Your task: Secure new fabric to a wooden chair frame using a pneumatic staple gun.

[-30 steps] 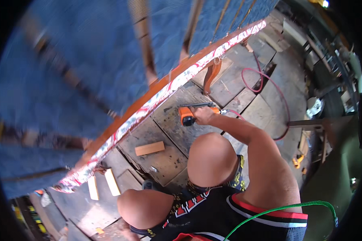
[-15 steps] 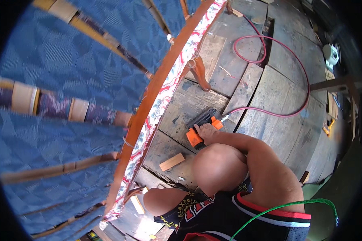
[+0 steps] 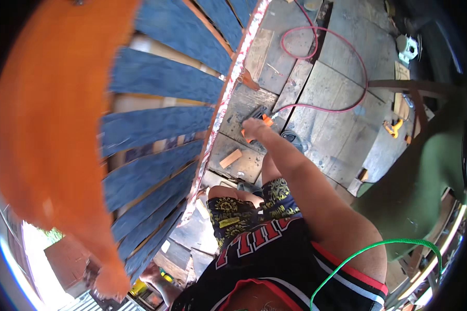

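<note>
My right hand [image 3: 252, 128] is closed around an orange-and-black air nail gun [image 3: 267, 120], down at floor level beside the furniture. Whether the tool rests on the boards or is lifted, I cannot tell. A red air hose [image 3: 342, 110] runs from it. My left hand [image 3: 150, 271] is low at the left, by the lower end of the furniture; its fingers are blurred. The upturned piece of furniture has blue fabric [image 3: 155, 124] behind wooden slats, a floral-trimmed edge [image 3: 224, 109] and a broad orange-brown wooden part [image 3: 62, 129], large and blurred.
A small wood block [image 3: 230, 158] lies on the plank floor [image 3: 337, 135]. An orange-yellow tool [image 3: 393, 128] and a pale green device [image 3: 407, 48] are at the right. Green cloth [image 3: 409, 202] hangs near my right side, and a green cord [image 3: 368, 249] crosses my shoulder.
My view has risen and shifted, so the nail gun looks farther away. The furniture has tilted, bringing its broad wooden part into view. My left hand now shows; my right stays on the nail gun.
</note>
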Tool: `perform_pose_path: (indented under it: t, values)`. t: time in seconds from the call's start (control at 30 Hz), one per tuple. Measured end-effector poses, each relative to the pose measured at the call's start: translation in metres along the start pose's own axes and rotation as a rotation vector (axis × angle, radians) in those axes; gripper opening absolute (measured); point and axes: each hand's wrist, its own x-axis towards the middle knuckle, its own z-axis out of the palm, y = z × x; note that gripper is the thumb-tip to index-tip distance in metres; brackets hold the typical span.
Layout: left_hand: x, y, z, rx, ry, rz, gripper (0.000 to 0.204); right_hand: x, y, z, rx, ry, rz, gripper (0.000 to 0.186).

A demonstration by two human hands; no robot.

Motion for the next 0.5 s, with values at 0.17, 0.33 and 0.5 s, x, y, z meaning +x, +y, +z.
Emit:
perform_pose_path:
  t: [0.17, 0.33, 0.5]
  values:
    - [0.013, -0.002, 0.032, -0.233, -0.04, -0.14, 0.055, -0.132, -0.063, -0.017, 0.19, 0.018, 0.076, 0.043]
    - [0.035, -0.035, -0.071, 0.434, -0.156, 0.217, 0.054, -0.25, -0.111, -0.011, 0.716, 0.42, 0.174, 0.054]
    - [0.039, -0.062, -0.087, 0.159, -0.087, 0.065, 0.048, -0.307, -0.171, -0.046, 1.034, 0.59, 0.146, 0.057]
